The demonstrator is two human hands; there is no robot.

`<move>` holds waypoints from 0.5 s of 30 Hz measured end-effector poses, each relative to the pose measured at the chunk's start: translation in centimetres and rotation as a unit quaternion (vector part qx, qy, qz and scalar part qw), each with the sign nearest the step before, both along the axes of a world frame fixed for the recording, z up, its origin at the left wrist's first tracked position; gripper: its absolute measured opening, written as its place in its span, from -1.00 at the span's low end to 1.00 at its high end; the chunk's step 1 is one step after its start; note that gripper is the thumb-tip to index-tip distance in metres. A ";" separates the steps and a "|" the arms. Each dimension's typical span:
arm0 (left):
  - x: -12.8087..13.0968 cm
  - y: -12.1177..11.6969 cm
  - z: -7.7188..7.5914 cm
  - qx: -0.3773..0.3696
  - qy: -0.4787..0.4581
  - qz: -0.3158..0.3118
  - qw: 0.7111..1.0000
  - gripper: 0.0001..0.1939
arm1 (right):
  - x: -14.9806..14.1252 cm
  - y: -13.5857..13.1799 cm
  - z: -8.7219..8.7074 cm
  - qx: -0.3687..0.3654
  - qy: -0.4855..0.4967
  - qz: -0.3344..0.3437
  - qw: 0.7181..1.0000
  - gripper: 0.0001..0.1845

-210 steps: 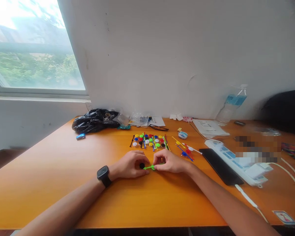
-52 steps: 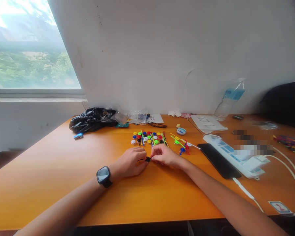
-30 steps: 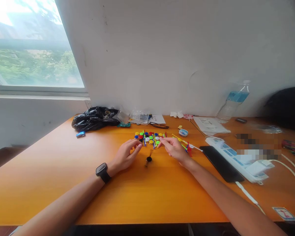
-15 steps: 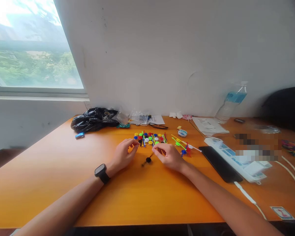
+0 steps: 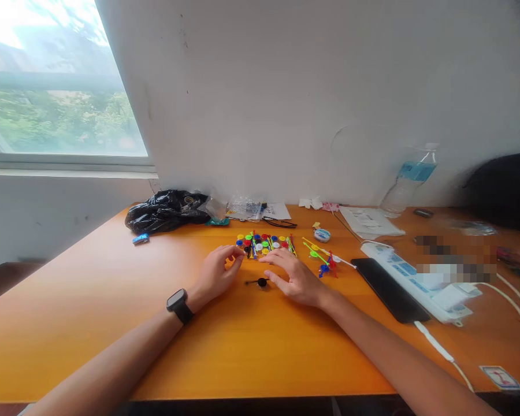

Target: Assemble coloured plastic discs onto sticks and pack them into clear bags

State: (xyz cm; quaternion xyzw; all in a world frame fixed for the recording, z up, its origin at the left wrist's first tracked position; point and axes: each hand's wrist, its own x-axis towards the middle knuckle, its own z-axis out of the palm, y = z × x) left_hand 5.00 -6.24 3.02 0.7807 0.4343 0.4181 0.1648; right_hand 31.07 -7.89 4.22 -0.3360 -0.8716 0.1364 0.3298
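Observation:
A black spinner (image 5: 262, 282), a small round disc with a thin arm pointing left, lies on the wooden table between my hands. My right hand (image 5: 295, 274) is just right of it, open, thumb and fingers apart with nothing between them. To the upper left of the spinner rests my left hand (image 5: 220, 270), fingers loosely curved and thumb apart, holding nothing; a black watch (image 5: 177, 303) is on that wrist. Beyond my fingertips, coloured plastic discs and sticks (image 5: 265, 244) lie in a cluster, partly hidden by my hands. Several more coloured spinners (image 5: 324, 269) lie right of my right hand.
Along the wall are a black plastic bag (image 5: 167, 211), clear packaging (image 5: 245, 207), papers (image 5: 370, 221) and a water bottle (image 5: 407, 182). A black phone (image 5: 387, 289) and a white power strip (image 5: 411, 280) with cables occupy the right side. A blue wrapper (image 5: 141, 238) lies at left.
My right hand's fingertips have parted and left the spinner's arm. The arm has turned from a slant to nearly level. My left hand stays in place.

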 end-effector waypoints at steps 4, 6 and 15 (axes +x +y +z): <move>0.0 -0.1 0.1 -0.001 0.001 0.001 1.000 -0.81 | 0.0 -0.5 0.3 0.013 -0.074 0.049 0.996 -0.19; 0.0 -0.2 0.2 -0.001 0.003 -0.001 1.000 -0.81 | -0.1 -0.9 0.6 0.018 -0.122 0.066 0.990 0.10; 0.1 -0.3 0.5 -0.032 -0.053 0.017 0.998 -0.49 | -0.8 -1.3 0.3 0.029 -0.200 0.083 0.976 0.14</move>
